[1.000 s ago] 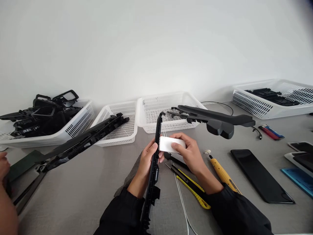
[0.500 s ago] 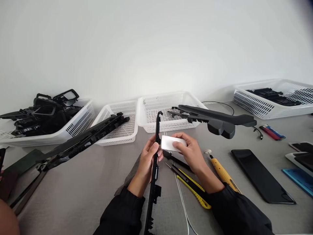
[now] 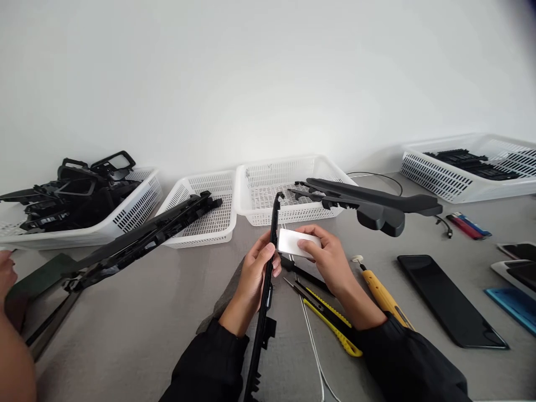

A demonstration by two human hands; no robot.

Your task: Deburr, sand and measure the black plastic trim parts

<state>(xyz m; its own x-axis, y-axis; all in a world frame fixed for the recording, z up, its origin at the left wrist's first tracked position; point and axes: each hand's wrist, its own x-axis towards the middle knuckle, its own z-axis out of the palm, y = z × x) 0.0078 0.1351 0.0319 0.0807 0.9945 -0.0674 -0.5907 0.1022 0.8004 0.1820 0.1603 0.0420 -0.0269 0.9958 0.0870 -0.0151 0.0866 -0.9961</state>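
My left hand [image 3: 255,273] is closed round a long, thin black plastic trim strip [image 3: 268,301], which stands steeply in front of me with a hooked upper end. In my right hand [image 3: 329,257] is a small white rectangular block [image 3: 293,243], thumb on its face, its left end close against the strip. Whether block and strip touch I cannot tell. Under and beside my right hand lie a yellow and black utility knife [image 3: 333,329], tweezers [image 3: 301,290], a black-handled tool [image 3: 310,275] and a white cable [image 3: 312,340].
White baskets [image 3: 201,241] line the wall, several with black plastic parts [image 3: 84,190]. Long black trims [image 3: 142,240] jut over basket rims. Rightward lie a yellow pen-like tool [image 3: 385,296], a black phone [image 3: 450,301] and lighters [image 3: 467,225]. Another person's arm [image 3: 14,352] reaches in at left.
The strip's upper end and the white block have shifted slightly right. At the left edge, the other person's hand and arm have come further into view.
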